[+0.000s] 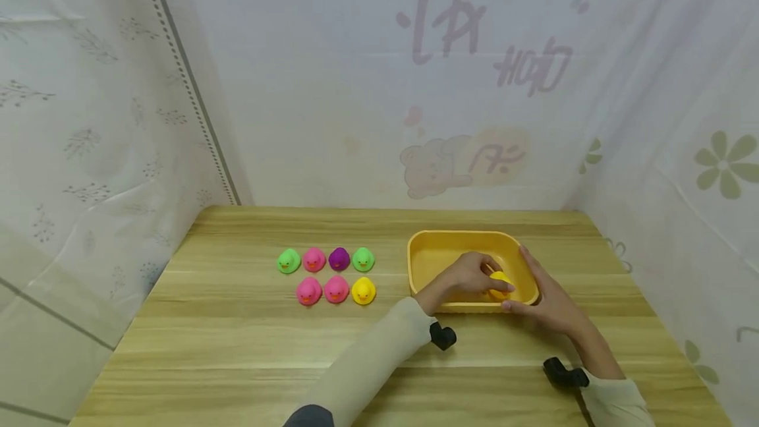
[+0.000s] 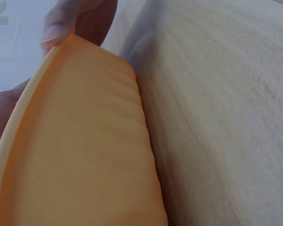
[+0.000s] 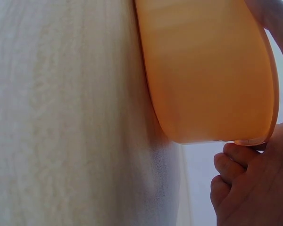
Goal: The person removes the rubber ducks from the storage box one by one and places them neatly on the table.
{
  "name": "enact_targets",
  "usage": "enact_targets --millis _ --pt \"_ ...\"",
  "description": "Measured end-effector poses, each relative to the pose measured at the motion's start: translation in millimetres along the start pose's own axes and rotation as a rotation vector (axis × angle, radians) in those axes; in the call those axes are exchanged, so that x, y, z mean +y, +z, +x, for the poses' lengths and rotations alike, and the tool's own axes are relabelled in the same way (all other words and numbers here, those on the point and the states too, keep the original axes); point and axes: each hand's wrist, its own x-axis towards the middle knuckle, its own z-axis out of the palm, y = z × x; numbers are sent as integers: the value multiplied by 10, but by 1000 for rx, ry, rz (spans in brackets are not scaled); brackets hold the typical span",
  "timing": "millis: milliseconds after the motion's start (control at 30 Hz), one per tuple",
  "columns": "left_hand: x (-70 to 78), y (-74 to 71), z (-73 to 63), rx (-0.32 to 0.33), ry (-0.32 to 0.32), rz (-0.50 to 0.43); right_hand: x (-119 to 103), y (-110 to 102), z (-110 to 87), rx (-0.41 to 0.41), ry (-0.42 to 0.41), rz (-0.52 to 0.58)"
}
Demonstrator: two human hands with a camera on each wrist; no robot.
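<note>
The left hand point(image 1: 471, 273) is reaching into the yellow tub point(image 1: 427, 250), its fingers curled round a yellow duck point(image 1: 501, 284) that is sitting low against the tub's near right corner. The right hand point(image 1: 548, 302) is bracing the tub from outside, thumb lying along the near rim and fingers extending up the right wall; the right wrist view is showing other fingers folded beneath the rim, so the hand is clamping on the tub's edge. The duck is judged to be light, hollow and soft, likely to squash and slip if pinched hard; taking it across the body from above appears the safest hold. The tub is looking like thin, smooth plastic, light enough to slide on the wooden table point(image 1: 237, 348), hence the steadying grip. Well to the left of the left-hand fingers, seven more ducks are standing in two rows: a green duck point(image 1: 288, 261), pink duck point(image 1: 314, 259), purple duck point(image 1: 339, 259) and second green duck point(image 1: 363, 259) behind, two pink and one yellow in front. Nothing is standing between the fingers and those rows except the tub's left wall, which any lift would have to pass over.
</note>
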Motion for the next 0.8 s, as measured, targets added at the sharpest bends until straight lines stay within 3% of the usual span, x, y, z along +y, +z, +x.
enact_targets --millis 800 --pt "-38 -232 -245 74 30 -152 -25 -10 7 -14 17 32"
